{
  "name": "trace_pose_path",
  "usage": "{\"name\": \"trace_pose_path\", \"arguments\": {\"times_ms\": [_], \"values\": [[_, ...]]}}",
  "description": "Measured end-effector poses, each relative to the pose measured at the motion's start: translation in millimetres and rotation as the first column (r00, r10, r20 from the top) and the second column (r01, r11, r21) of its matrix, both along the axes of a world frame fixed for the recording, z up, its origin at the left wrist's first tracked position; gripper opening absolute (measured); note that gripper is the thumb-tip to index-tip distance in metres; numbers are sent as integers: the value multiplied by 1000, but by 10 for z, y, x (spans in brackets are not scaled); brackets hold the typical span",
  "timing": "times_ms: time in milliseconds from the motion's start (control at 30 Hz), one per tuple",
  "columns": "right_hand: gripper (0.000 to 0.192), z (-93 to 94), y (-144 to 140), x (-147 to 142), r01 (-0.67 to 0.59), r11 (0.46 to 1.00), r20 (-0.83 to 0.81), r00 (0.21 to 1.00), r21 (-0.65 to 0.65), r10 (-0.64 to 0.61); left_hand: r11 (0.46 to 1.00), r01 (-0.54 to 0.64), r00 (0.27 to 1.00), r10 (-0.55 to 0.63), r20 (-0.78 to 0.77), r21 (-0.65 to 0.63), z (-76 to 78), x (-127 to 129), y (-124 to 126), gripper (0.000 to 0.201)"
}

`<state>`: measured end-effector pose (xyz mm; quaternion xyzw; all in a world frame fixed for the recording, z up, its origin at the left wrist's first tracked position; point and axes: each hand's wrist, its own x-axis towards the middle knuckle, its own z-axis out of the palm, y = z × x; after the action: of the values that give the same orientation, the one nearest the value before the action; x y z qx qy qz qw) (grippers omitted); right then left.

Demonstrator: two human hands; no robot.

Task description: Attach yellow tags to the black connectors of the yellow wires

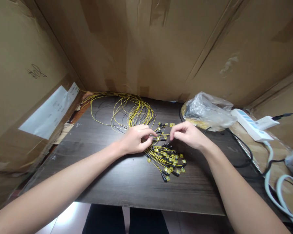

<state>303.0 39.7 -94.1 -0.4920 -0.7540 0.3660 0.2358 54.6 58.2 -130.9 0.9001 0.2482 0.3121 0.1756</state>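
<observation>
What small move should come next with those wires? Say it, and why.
Probably draw the right hand a little away from the left hand to pull one wire free. Both hands pinch at the yellow wires, whose yellow-tipped ends lie tangled in a pile on the table.

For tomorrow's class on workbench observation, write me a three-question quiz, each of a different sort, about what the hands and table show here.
1. True or false: both hands are working among the yellow wires.
2. Which lies on the table nearest the right hand? A) a clear plastic bag B) a metal ruler C) a red cup
3. What colour is the power strip?

Key
1. True: the left hand and right hand pinch at the yellow wires.
2. A, the clear plastic bag on the table.
3. White, the power strip.
</observation>
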Motion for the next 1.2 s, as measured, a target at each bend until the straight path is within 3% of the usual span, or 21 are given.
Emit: {"name": "trace_pose_path", "arguments": {"times_ms": [67, 167, 267, 367, 600, 833, 967, 1067, 1200], "values": [[24, 15, -27, -20, -66, 993, -30, 998, -102, 63, 999, 2, 1000, -2, 1, 33, 8, -18, 21, 23], [24, 26, -74, -43, -66, 979, 15, 997, -195, 70, 990, -138, 989, 136, 57, 39, 34, -75, 87, 23], [22, 39, -103, -46, -68, 979, 87, 993, -194, 86, 956, -283, 952, 290, 97, -76, 61, -144, 162, 27], [21, 41, -103, -45, -71, 983, 160, 982, -168, 98, 930, -324, 937, 341, 80, -172, 63, -177, 203, 30], [20, -10, -74, -59, -88, 975, 178, 976, -205, 126, 959, -256, 962, 264, 62, -122, 34, -148, 186, 28], [22, 52, -102, -81, -150, 949, -77, 988, -279, 134, 965, -246, 968, 250, 36, -94, 25, -137, 179, 25], [24, 76, -106, -77, -152, 969, -127, 983, -194, 129, 980, -173, 984, 176, 31, -94, 49, -88, 85, 25], [23, 55, -100, -80, -137, 985, -146, 982, -109, 121, 993, -120, 991, 121, 56, -19, 89, -41, -9, 23], [27, -15, -100, -189, -79, 976, -268, 963, -203, 23, 996, -34, 998, 29, 56, 88, 101, 10, -76, 22]]}}
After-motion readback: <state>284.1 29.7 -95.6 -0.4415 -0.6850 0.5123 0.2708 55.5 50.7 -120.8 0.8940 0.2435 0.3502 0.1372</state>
